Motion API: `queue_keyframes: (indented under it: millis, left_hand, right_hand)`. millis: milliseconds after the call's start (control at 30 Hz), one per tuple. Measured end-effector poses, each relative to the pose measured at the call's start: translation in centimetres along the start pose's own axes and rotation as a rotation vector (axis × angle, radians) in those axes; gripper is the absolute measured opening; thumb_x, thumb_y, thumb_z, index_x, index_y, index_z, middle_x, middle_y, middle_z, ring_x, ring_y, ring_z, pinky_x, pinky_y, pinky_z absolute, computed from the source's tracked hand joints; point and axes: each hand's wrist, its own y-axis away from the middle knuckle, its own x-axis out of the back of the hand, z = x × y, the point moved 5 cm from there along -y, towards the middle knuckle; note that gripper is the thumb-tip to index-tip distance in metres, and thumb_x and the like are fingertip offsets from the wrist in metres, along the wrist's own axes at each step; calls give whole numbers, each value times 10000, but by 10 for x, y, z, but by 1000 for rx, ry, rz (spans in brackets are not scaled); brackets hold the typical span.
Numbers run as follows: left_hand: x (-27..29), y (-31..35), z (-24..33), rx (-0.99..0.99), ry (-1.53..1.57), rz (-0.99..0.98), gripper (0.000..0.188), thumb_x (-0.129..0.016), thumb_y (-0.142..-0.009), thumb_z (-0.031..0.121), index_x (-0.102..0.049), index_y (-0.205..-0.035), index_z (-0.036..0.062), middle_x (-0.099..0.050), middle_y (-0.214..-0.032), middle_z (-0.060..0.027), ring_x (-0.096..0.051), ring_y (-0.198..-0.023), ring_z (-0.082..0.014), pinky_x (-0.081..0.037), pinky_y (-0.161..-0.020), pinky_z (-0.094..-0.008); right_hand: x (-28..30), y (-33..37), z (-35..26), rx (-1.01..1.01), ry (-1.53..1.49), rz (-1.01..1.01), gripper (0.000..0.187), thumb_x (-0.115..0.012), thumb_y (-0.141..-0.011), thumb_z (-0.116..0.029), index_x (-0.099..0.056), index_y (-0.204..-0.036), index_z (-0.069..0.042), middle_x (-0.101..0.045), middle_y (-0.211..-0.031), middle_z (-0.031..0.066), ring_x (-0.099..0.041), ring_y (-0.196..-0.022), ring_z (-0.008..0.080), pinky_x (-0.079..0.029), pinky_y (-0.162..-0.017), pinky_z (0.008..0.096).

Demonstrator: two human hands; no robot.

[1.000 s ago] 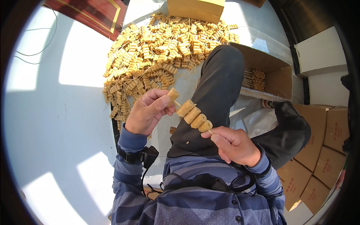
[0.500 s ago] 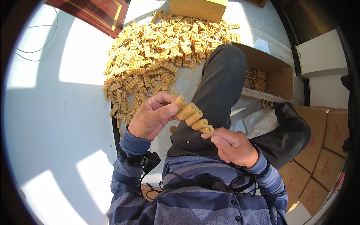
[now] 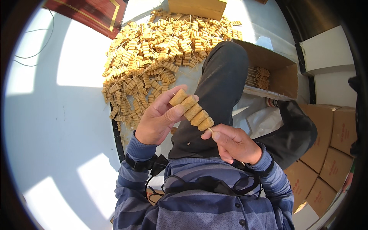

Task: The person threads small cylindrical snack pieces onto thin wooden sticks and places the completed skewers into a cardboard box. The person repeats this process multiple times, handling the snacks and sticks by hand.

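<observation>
A skewer [image 3: 194, 113] threaded with several short tan rolls is held slantwise in front of my lap. My left hand [image 3: 160, 117] is closed around the rolls at its upper end, thumb on top and fingers behind. A bare tip of the stick pokes out just past that end. My right hand [image 3: 234, 142] pinches the stick at the lower right end, thumb against forefinger. The rolls sit close together in a row. Beyond my knee lies a big heap of like skewers [image 3: 153, 53], spread over the pale surface.
Right of my knee, an open cardboard box [image 3: 281, 73] holds a bundle of skewers [image 3: 262, 78] laid side by side. Closed cartons [image 3: 320, 145] are stacked at the right. A yellow box [image 3: 197, 8] and a dark red panel [image 3: 90, 13] stand behind the heap. Clear plastic [image 3: 264, 122] lies near my foot.
The skewer has turned, so the rolls now lie side-on and closer together in a straighter row. My left hand's fingers have spread farther along behind them. My right hand has moved slightly left.
</observation>
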Motion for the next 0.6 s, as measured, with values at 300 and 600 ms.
queue_keyframes:
  millis: [300, 600]
  left_hand:
    - [0, -8, -12, 64, 45, -7, 519, -558, -1013, 217, -382, -1446, -9, -544, -1338, -224, -578, -1229, -319, -526, -981, -446]
    - [58, 0, -23, -6, 162, 107, 510, -527, -1032, 228, -372, -1462, 3, -539, -1350, -186, -571, -1239, -287, -530, -959, -422]
  right_hand:
    - [13, -8, 9, -106, -216, -31, 328, -403, -1084, -280, -554, -1161, 1, -411, -496, -9, -410, -384, 88, -379, -410, 249]
    - [2, -24, 14, -139, 85, 32, 293, -424, -1079, -234, -533, -1217, 0, -477, -605, 0, -462, -515, 69, -382, -510, 213]
